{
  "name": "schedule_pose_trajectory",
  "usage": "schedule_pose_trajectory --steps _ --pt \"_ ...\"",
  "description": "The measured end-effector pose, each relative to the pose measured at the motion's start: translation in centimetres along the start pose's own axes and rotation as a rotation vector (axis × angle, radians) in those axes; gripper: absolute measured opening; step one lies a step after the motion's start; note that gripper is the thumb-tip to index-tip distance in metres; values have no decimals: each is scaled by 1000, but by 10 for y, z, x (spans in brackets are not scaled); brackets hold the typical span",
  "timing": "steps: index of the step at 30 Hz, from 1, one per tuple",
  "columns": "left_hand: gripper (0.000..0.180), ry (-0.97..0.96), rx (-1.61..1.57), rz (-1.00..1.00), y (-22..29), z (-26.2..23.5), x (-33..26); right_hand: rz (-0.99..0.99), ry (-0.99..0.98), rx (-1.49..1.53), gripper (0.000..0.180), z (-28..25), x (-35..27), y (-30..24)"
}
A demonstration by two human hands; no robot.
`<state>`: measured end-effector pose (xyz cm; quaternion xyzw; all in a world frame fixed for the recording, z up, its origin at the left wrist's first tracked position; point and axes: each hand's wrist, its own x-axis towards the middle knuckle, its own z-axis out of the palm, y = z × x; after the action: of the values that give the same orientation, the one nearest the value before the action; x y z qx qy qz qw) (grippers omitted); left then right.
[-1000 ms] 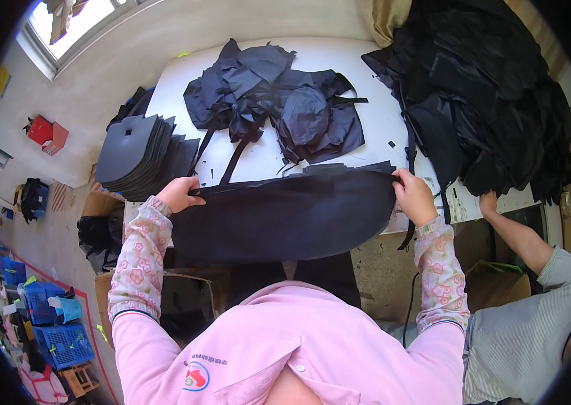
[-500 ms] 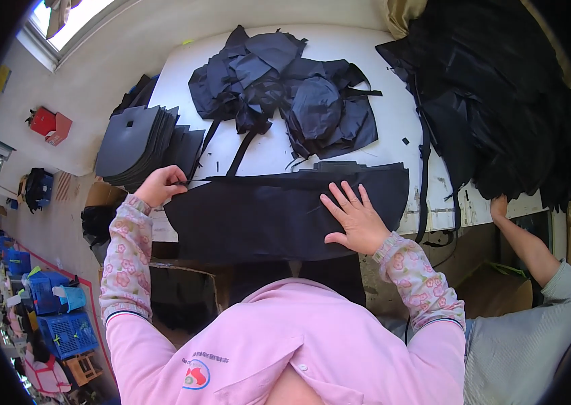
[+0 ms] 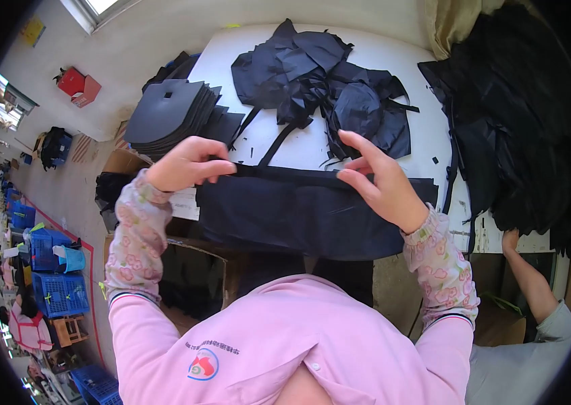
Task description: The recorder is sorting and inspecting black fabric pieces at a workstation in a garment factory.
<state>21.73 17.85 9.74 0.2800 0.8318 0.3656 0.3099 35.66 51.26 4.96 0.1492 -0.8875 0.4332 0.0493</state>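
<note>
A wide dark navy fabric panel (image 3: 299, 212) is draped over the white bench (image 3: 312, 145) front edge. Its top edge is pinched closed by the left hand (image 3: 184, 164) and right hand (image 3: 383, 182); smoothing appears unfinished, judging by the heap of cut black pieces (image 3: 326, 88) behind it.

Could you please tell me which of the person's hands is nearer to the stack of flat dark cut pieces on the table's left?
Left. The left hand sits just below the stack; the right hand is farther right.
</note>
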Motion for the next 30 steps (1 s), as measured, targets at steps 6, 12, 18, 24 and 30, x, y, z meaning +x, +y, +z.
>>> schedule_pose_trajectory --steps 6,12,18,24,30 --pt "23 181 42 425 4 40 37 41 -169 733 40 65 36 3" --pt "66 1012 915 -35 -150 -67 17 236 20 650 12 40 14 18" --pt "51 736 571 -111 -149 -75 23 268 38 649 12 46 21 29" --pt "39 924 674 -70 -126 -65 14 227 109 506 13 72 31 34" --pt "25 919 -104 429 3 37 -27 21 443 294 11 46 43 15"
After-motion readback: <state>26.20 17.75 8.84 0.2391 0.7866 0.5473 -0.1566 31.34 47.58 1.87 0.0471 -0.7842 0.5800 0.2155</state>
